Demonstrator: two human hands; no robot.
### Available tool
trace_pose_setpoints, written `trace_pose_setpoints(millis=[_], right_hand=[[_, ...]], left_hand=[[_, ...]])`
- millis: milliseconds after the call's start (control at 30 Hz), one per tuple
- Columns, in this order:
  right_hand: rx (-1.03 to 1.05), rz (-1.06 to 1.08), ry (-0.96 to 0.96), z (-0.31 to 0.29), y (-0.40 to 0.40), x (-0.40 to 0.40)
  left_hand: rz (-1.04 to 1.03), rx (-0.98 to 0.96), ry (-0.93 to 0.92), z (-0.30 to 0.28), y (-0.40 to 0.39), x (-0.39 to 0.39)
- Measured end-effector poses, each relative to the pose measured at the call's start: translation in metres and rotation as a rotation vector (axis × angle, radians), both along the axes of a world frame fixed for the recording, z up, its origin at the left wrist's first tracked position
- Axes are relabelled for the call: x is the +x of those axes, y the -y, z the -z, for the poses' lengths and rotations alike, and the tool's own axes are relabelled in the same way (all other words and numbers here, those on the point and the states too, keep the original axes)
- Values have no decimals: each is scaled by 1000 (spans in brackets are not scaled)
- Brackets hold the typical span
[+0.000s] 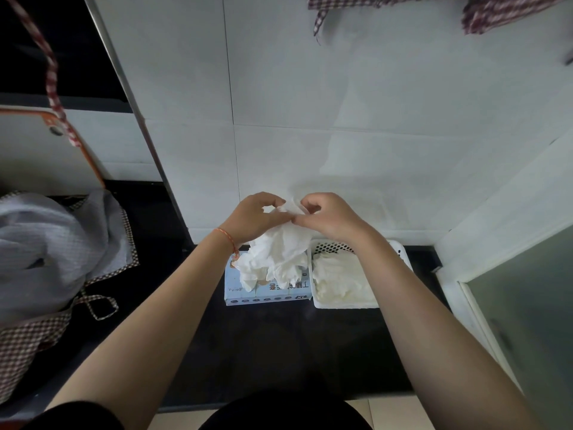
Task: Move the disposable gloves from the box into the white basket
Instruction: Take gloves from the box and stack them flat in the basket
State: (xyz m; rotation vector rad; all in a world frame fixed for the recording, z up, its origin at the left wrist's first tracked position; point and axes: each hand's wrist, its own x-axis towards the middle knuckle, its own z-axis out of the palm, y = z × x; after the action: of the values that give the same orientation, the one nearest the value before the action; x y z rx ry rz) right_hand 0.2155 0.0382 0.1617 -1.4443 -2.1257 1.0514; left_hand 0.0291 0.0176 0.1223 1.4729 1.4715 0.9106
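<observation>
A light blue glove box (266, 293) lies on the black counter against the wall. A bunch of thin white disposable gloves (279, 252) hangs above it, held up at the top by both hands. My left hand (252, 217) pinches the bunch from the left. From the right, my right hand (328, 217) pinches the same top edge, its forearm crossing over the basket. The white perforated basket (322, 297) stands right of the box, touching it, and holds a pile of white gloves (338, 282).
A grey cloth with a checked border (52, 252) lies on the counter at the left, below a white cutting board with an orange rim (46, 150). Checked cloths (496, 10) hang at the top. A frosted glass door (527, 321) stands at the right. White tiled wall (341, 119) behind.
</observation>
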Motion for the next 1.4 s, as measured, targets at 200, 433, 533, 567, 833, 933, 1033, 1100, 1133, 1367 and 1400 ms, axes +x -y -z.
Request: trace_pose_setpoints(millis=[200,433,533,567,833,933,1033,1100,1133,1367,1400], right_hand=[[25,30,14,-8,-2,0],[48,69,10,-6,-2,3],[34,158,-42,-2,-1,7],[25,192,-65,1,-1,9],[-119,391,-198,28,-7,43],[-297,477,-347,42,-14,62],[-499,545,-518,62,-23,93],[-567,595,-512,82,-21,107],[-586,611,-491,90,-19,113],[-509,561,-147,136,-24,174],[-495,530,-121,141,-27,181]], left_hand=[[135,-100,29,0,2,-5],[142,-30,-104,4,3,2],[213,-47,-196,13,0,8],[225,-88,-195,19,0,11],[184,-295,214,53,4,18],[188,-337,395,52,0,23],[220,-416,345,52,-15,42],[253,-446,187,58,-21,51],[262,-458,93,65,-25,57],[235,-411,-368,118,-68,131],[207,-380,-398,121,-74,139]])
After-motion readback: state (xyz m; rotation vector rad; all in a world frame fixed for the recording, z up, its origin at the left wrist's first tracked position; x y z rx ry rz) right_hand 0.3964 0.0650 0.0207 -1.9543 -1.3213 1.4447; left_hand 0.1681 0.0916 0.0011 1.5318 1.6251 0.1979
